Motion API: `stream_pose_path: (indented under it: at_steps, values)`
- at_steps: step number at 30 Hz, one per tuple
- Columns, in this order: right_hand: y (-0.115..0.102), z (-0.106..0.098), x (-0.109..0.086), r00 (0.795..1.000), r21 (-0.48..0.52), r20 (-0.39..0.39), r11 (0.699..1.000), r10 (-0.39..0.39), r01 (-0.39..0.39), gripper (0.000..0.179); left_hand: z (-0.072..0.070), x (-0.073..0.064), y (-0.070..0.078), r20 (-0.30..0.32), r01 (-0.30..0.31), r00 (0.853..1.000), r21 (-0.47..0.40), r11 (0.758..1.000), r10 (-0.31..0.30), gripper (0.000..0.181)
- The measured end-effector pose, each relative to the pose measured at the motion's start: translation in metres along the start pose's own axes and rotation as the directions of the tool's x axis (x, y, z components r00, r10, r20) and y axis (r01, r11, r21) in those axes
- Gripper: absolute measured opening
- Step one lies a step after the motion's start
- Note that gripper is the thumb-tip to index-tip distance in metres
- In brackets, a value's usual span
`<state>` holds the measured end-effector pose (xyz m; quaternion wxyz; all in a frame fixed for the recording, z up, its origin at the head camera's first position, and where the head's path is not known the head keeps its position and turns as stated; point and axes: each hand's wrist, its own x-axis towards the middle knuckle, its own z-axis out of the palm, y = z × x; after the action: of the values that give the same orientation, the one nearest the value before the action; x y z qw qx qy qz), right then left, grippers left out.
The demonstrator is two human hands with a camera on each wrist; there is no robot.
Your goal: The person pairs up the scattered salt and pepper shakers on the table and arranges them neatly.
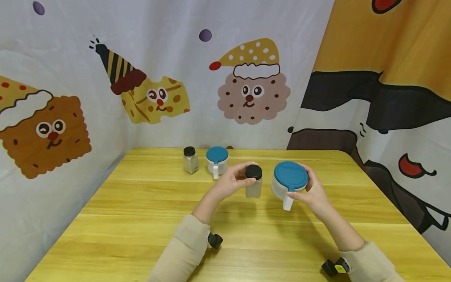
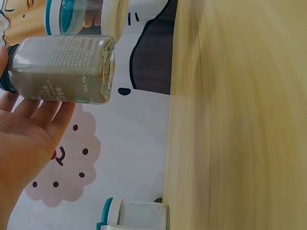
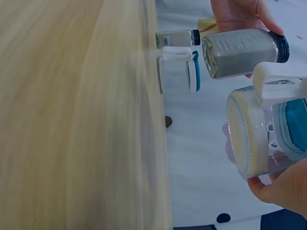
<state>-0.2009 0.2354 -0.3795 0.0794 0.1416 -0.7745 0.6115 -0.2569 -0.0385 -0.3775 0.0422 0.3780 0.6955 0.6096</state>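
Observation:
My left hand (image 1: 230, 181) grips a square glass pepper jar (image 2: 62, 69) with a black cap, fingers and thumb near the cap. Printed white lettering shows on its side, and brownish-grey powder fills it. To its right, my right hand (image 1: 313, 196) holds a clear seasoning jar (image 3: 249, 129) with a blue lid (image 1: 290, 175) and a white handle (image 1: 287, 203), fingers round its side and thumb by the handle. Pale contents lie at its bottom. In both wrist views the two jars hang above the table, upright and side by side.
Toward the back of the wooden table (image 1: 141, 219) stand another black-capped jar (image 1: 191, 161) and a smaller blue-lidded jar (image 1: 217, 159) with a white handle. A cloth with cartoon prints (image 1: 204, 98) hangs behind the table's far edge and along the sides.

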Motion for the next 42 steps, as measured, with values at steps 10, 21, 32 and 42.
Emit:
stream_pose_path:
  at_steps: [10,21,32,42]
  values:
    - [0.009,-0.014,-0.006,0.999,-0.01,0.014,0.999,-0.036,0.036,0.085,0.012,0.006,-0.004,0.006,-0.02,1.0,-0.013,1.0,0.02,0.042]
    - [0.018,-0.025,-0.014,0.999,-0.037,0.026,0.999,-0.035,0.036,0.085,0.024,0.012,-0.005,0.035,0.014,0.999,-0.029,0.999,-0.013,0.042]
    - [0.02,-0.034,-0.013,0.997,-0.042,0.05,0.997,-0.061,0.063,0.083,0.035,0.017,-0.012,0.036,0.035,0.999,-0.048,0.998,-0.033,0.04]
    - [0.026,-0.042,-0.011,0.995,-0.027,0.083,0.998,-0.058,0.06,0.081,0.042,0.02,-0.015,0.037,0.043,0.998,-0.06,0.997,-0.041,0.039]
